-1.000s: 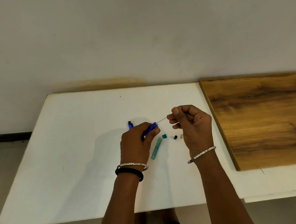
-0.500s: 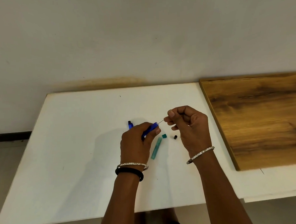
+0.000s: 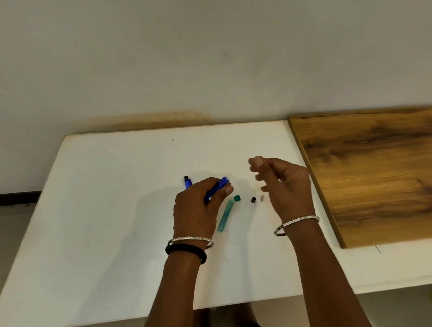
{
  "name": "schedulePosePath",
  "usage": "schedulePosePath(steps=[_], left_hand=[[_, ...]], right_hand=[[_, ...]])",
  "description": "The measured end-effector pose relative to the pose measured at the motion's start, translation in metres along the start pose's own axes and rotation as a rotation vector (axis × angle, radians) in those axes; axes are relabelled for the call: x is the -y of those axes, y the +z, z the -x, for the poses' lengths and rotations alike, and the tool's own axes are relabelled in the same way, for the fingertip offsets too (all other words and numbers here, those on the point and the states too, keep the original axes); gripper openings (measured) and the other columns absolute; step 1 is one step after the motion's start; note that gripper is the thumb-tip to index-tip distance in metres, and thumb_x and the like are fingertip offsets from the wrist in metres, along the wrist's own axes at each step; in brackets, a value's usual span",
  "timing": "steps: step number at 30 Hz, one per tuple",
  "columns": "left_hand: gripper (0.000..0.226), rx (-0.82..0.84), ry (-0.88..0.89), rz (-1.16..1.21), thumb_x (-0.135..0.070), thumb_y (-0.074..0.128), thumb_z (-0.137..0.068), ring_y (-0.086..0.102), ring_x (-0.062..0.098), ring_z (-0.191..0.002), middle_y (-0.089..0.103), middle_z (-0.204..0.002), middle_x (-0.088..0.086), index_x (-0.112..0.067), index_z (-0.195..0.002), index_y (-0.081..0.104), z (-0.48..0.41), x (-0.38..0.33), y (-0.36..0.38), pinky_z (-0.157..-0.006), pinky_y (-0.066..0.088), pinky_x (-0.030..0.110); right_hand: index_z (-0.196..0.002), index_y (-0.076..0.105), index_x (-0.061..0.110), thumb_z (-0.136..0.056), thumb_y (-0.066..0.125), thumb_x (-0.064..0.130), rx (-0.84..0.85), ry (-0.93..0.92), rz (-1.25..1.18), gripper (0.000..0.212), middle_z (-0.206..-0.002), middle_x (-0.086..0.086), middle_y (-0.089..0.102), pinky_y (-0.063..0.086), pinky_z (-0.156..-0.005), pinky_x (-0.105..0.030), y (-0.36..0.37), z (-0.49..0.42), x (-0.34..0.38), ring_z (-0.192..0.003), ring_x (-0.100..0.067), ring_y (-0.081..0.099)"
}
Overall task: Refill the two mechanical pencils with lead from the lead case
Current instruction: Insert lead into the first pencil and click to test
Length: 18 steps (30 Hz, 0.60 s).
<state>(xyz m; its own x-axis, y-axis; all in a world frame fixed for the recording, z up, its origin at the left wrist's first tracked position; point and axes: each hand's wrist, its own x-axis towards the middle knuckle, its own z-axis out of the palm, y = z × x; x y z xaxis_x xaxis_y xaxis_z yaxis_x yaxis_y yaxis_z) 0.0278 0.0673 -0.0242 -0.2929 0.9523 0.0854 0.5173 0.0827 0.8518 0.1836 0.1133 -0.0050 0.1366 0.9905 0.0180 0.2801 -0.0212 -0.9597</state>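
Left grip (image 3: 200, 210) curled round blue mechanical pencil (image 3: 217, 188); right grip (image 3: 283, 187) loosely curled, holding nothing; teal lead case (image 3: 225, 215) flat on worktop (image 3: 107, 219) between grips, just beside left grip; second pencil (image 3: 188, 181) beyond it.

Lead case (image 3: 225, 215) on the table (image 3: 112, 218), its cap (image 3: 237, 198) just behind, board (image 3: 380, 174) at right.

The left grip (image 3: 197, 211) holds a blue mechanical pencil (image 3: 217, 188) tilted above the white bench (image 3: 112, 218); the right grip (image 3: 283, 187) hovers nearby, fingers loosely curled, blurred. Between them lie a green lead case (image 3: 225, 215), a green cap (image 3: 237, 198), a black cap (image 3: 253, 199) and a grey piece (image 3: 262, 198).
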Motion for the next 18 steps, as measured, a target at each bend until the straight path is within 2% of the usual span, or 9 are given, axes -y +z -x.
schedulePosePath(steps=[3,5,9,13,16,18], left_hand=[[0.031,0.020,-0.013,0.033,-0.050,0.060,-0.083,0.054,0.020,-0.060,0.068,-0.069,0.006,-0.020,-0.085,0.071,0.000,-0.001,0.000,-0.062,0.044,0.018],[0.033,0.021,-0.022,0.051,-0.051,0.059,-0.083,0.056,0.024,-0.063,0.068,-0.069,0.006,-0.021,-0.086,0.071,0.000,-0.002,0.000,-0.062,0.043,0.018],[0.044,0.022,-0.024,0.061,-0.060,0.052,-0.078,0.056,0.021,-0.061,0.068,-0.067,0.002,-0.022,-0.086,0.071,0.000,-0.005,0.002,-0.060,0.041,0.014],[0.045,0.018,-0.030,0.069,-0.060,0.052,-0.078,0.058,0.027,-0.064,0.068,-0.068,0.007,-0.020,-0.085,0.071,0.000,-0.005,0.002,-0.063,0.046,0.023],[0.035,0.017,-0.053,0.081,-0.051,0.059,-0.083,0.059,0.030,-0.068,0.067,-0.071,0.012,-0.018,-0.085,0.070,0.000,-0.007,0.003,-0.068,0.050,0.033],[0.034,0.021,-0.049,0.071,-0.051,0.059,-0.083,0.058,0.030,-0.067,0.067,-0.070,0.013,-0.018,-0.084,0.070,0.000,-0.009,0.004,-0.068,0.050,0.034]], right_hand=[[-0.085,0.075,0.023,-0.082,0.074,0.028,-0.133,0.048,0.139,0.006,-0.078,0.010,0.072,0.059,-0.068,-0.032,-0.013,-0.005,-0.013,-0.073,-0.011,0.069],[-0.085,0.076,0.022,-0.079,0.076,0.022,-0.120,0.063,0.294,0.006,-0.079,0.008,0.072,0.054,-0.067,-0.023,-0.017,-0.005,-0.022,-0.073,-0.009,0.066],[-0.084,0.077,0.021,-0.077,0.078,0.023,-0.010,0.076,0.474,0.007,-0.080,0.005,0.072,0.049,-0.071,-0.023,-0.014,-0.003,-0.027,-0.068,-0.004,0.059],[-0.089,0.077,0.018,-0.079,0.076,0.020,-0.038,0.073,0.585,0.010,-0.091,0.000,0.075,0.046,-0.070,-0.022,-0.017,-0.002,-0.029,-0.074,-0.010,0.061],[-0.090,0.076,0.016,-0.077,0.079,0.025,-0.012,0.104,0.616,0.016,-0.090,-0.002,0.075,0.047,-0.071,-0.023,-0.015,0.001,-0.029,-0.079,-0.016,0.066],[-0.089,0.075,0.016,-0.075,0.080,0.027,-0.015,0.112,0.643,0.018,-0.088,-0.001,0.074,0.047,-0.070,-0.023,-0.012,0.002,-0.029,-0.076,-0.015,0.064]])
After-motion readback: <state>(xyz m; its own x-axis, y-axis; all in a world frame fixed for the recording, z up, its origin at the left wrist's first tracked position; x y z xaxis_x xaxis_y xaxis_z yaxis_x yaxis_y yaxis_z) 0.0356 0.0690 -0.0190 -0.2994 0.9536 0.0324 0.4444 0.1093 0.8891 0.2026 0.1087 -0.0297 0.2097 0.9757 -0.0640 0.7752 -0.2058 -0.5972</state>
